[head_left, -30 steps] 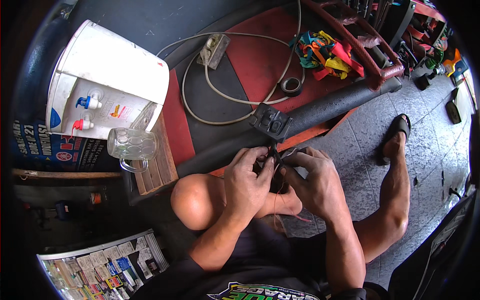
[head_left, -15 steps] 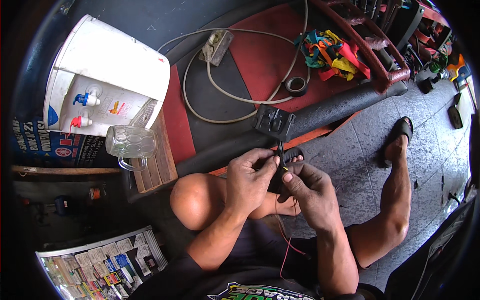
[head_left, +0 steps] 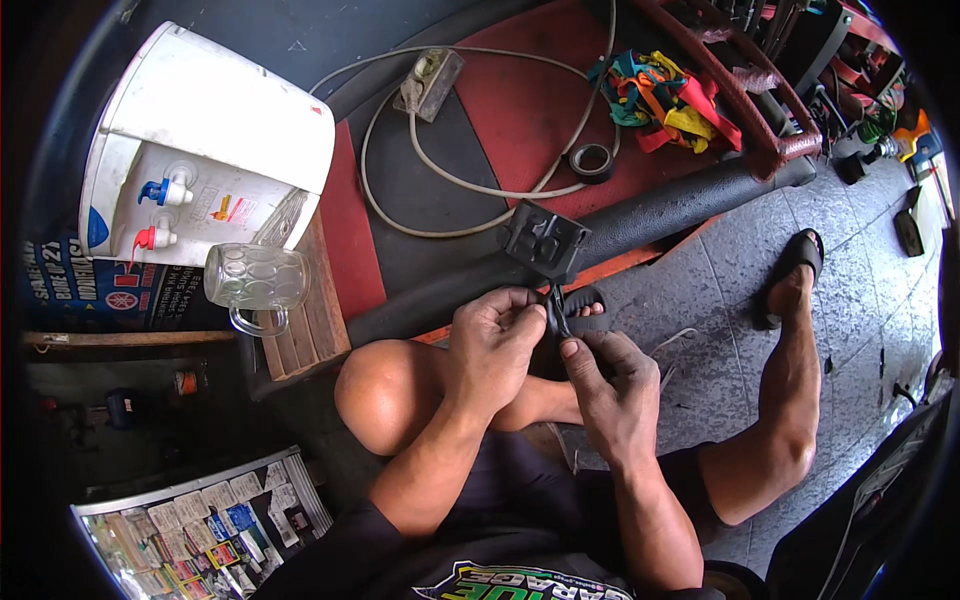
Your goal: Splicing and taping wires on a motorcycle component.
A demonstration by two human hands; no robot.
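Note:
My left hand [head_left: 492, 355] pinches a bundle of dark wires [head_left: 557, 305] just below a black plastic switch housing or mount [head_left: 545, 240], which is tilted over the padded edge. My right hand [head_left: 615, 395] grips the same bundle a little lower, thumb pressed on it beside the left fingertips. A thin pale strand [head_left: 673, 337] shows to the right of my right hand; the ends inside my fingers are hidden. My bare knee and sandalled foot are behind my hands.
A white water dispenser [head_left: 225, 90] and glass mug [head_left: 255, 275] sit left, by a wooden crate [head_left: 300, 350]. On the red-black mat [head_left: 500, 110] lie an extension socket [head_left: 435, 85], looped cable, black tape roll [head_left: 590, 180] and colourful straps [head_left: 665, 95]. Tools crowd the upper right.
My right thumb has moved up and in along the wires. The red wires that dangled below my hands are no longer visible. The pale strand now shows at right.

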